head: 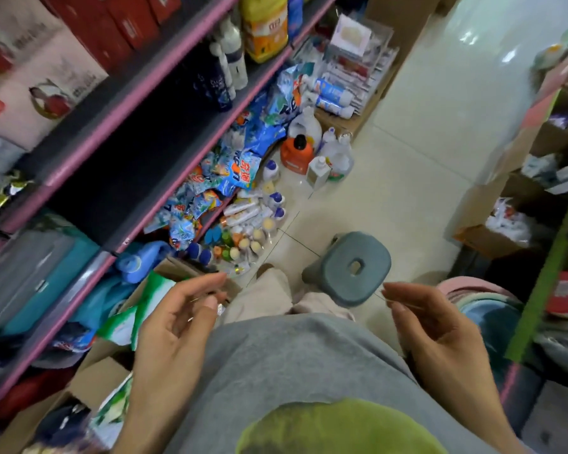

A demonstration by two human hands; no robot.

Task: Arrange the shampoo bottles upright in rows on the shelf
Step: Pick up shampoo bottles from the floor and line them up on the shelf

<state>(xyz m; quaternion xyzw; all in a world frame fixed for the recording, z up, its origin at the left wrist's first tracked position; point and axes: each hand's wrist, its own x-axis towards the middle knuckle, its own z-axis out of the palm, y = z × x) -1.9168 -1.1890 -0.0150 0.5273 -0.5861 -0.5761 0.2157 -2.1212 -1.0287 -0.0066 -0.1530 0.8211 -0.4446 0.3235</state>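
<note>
Dark blue and white shampoo bottles (225, 72) stand upright at the far end of a dark shelf with a pink edge (164, 188); the nearer stretch of that shelf is bare. More small bottles with blue caps (274, 199) lie and stand on the floor below. My left hand (174, 326) and my right hand (436, 326) hover in front of my grey shirt, far from the bottles. Each hand's thumb and forefinger are pinched on what looks like a thin strand, too fine to identify.
Blue detergent packets (236, 168) spill from the bottom shelf. Jugs, an orange bottle (297, 152) and tubes crowd the floor beside them. A grey stool (354, 267) stands by my feet. Cardboard boxes (99, 378) sit low left; another rack (545, 191) lines the right.
</note>
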